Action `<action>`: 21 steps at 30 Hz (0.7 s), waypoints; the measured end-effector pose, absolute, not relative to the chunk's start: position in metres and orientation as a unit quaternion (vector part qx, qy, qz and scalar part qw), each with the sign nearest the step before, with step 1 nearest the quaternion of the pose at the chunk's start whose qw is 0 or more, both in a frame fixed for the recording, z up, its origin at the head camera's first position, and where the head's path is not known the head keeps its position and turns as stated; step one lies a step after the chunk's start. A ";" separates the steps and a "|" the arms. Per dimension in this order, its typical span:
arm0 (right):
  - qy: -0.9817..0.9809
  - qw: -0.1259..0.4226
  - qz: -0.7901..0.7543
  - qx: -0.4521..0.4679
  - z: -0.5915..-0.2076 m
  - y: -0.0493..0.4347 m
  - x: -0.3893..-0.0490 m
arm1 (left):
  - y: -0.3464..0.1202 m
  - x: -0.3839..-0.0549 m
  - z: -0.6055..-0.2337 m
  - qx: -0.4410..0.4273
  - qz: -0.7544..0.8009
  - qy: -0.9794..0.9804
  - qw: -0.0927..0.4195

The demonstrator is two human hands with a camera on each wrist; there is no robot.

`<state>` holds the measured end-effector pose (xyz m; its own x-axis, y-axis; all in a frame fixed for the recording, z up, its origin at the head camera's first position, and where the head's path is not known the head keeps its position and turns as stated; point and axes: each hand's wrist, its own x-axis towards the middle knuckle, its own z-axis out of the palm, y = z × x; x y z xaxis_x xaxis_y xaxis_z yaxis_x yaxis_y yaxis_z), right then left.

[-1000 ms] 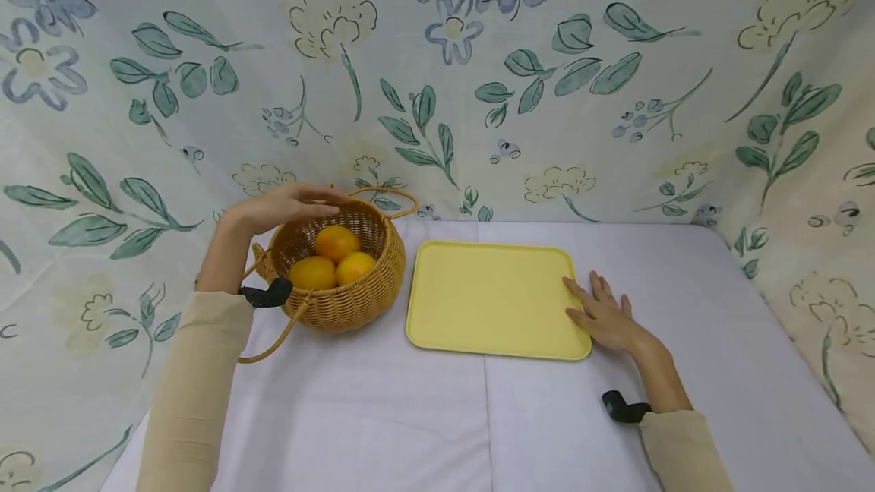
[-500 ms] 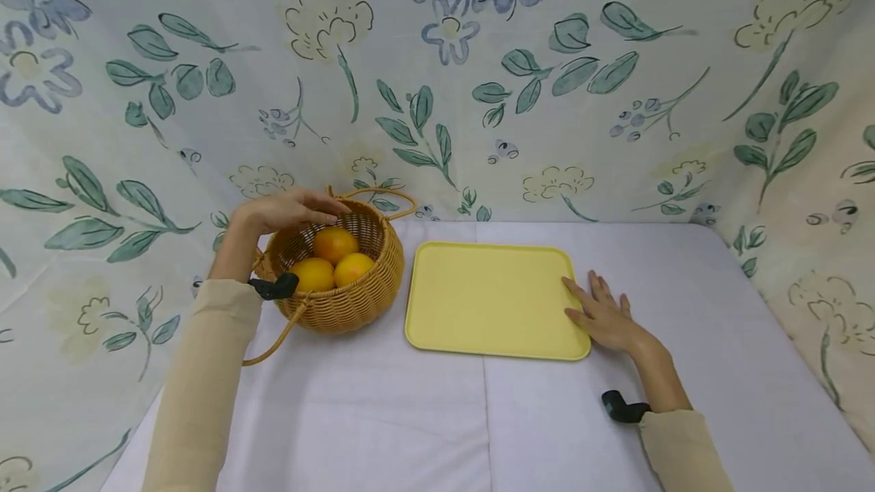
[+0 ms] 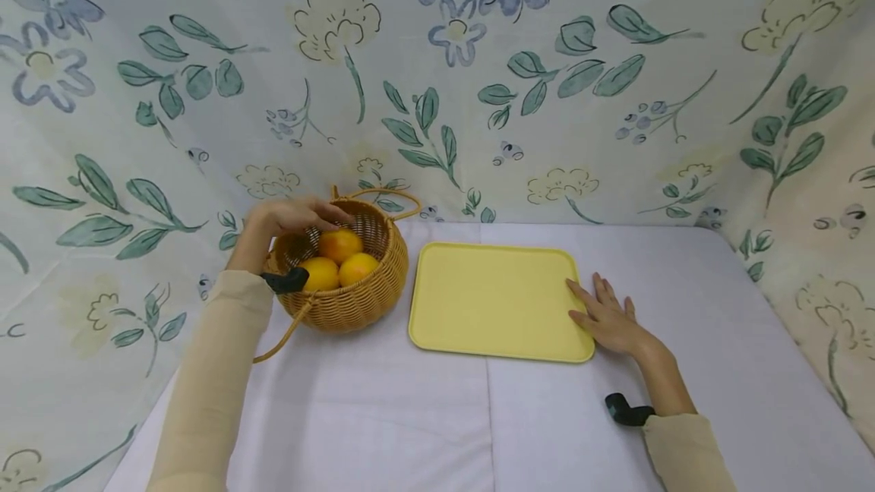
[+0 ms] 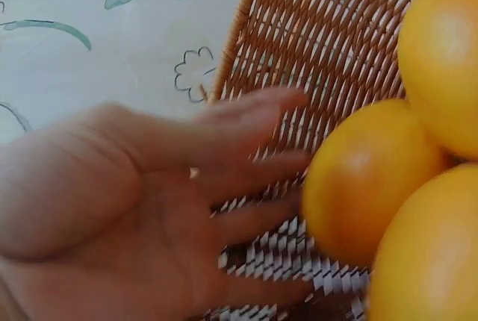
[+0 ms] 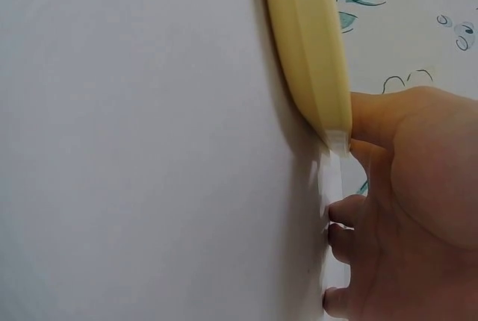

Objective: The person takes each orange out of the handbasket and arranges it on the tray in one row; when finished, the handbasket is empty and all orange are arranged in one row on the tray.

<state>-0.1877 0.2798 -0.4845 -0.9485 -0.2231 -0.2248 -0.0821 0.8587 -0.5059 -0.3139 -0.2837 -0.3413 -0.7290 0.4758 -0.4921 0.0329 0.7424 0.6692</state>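
A round wicker basket (image 3: 358, 306) stands at the left of the table with several oranges in it; three show, among them the rear orange (image 3: 339, 245). Over its rim my left hand (image 3: 294, 217) reaches in, fingers extended. In the left wrist view the slightly blurred fingers (image 4: 258, 179) come up beside an orange (image 4: 370, 183); whether they touch it I cannot tell. On the right, my right hand (image 3: 611, 323) lies with spread fingers at the right edge of a yellow tray (image 3: 502, 302), thumb and forefinger over its rim.
Two thin cane handles, a rear one (image 3: 393, 192) and a front one (image 3: 287, 336), stick out from the basket. A white cloth (image 3: 383, 416) covers the table. Behind it hangs a floral curtain (image 3: 437, 97).
My left hand has moved right and down into the basket, nearer the oranges. The right hand and the tray have stayed in place.
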 end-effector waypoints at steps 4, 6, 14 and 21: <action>0.953 0.140 -0.257 -0.080 -0.483 0.280 -0.186 | -0.283 -0.316 -0.347 0.128 0.326 0.869 0.350; 0.952 0.140 -0.260 -0.079 -0.482 0.280 -0.186 | -0.282 -0.317 -0.350 0.124 0.320 0.871 0.352; 0.951 0.142 -0.260 -0.083 -0.484 0.282 -0.187 | -0.280 -0.322 -0.355 0.143 0.299 0.874 0.356; 0.950 0.138 -0.266 -0.090 -0.484 0.283 -0.186 | -0.278 -0.329 -0.369 0.151 0.301 0.875 0.349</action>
